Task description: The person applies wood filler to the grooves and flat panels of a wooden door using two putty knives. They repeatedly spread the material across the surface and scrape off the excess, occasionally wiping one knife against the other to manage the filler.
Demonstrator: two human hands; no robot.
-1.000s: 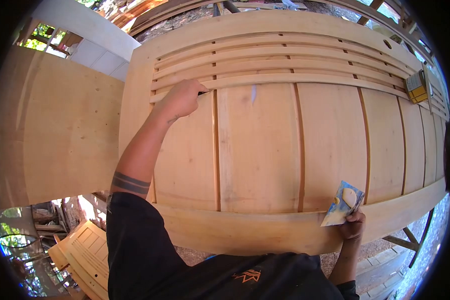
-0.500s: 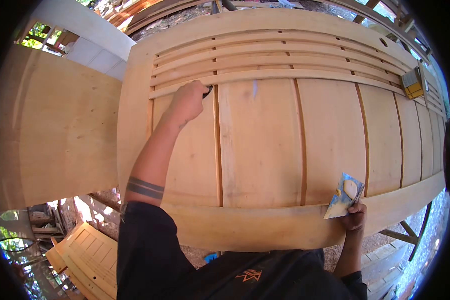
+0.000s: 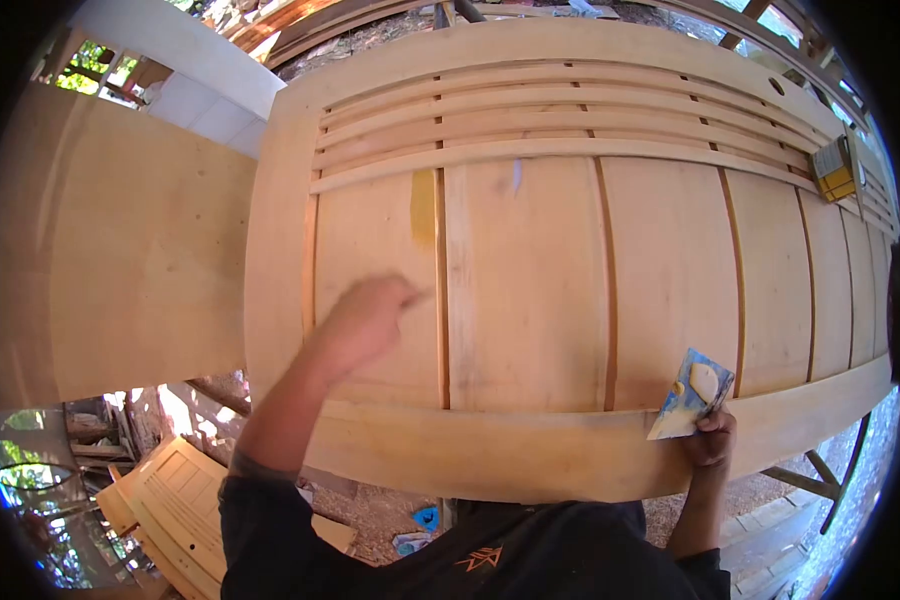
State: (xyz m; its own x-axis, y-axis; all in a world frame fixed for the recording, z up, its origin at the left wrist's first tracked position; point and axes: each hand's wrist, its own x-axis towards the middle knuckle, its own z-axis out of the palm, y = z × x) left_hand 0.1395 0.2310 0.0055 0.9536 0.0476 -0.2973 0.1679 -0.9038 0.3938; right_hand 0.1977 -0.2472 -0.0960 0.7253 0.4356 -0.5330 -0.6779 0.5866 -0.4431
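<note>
A large pale wooden door (image 3: 530, 450) with slats and grooved panels lies flat before me. My left hand (image 3: 370, 315), blurred by motion, is closed over the left panel; a thin bit of what looks like a putty knife (image 3: 423, 297) pokes past its fingers. Above it, a yellow-brown streak of filler (image 3: 423, 210) marks the panel beside a groove. At the door's near edge, my right hand (image 3: 715, 435) grips a flat, blue-stained putty board (image 3: 682, 405) by its corner. A cream lump of putty (image 3: 705, 380) sits on that board.
A yellow and grey can (image 3: 835, 172) stands on the slats at the far right. Left of the door is a plain wood panel (image 3: 150, 250). Another panelled door (image 3: 175, 500) lies lower left. Metal stand legs (image 3: 820, 475) show at lower right.
My left hand has come down from the slat edge toward the middle of the left panel, uncovering the yellow-brown streak. My right hand and the putty board have hardly moved.
</note>
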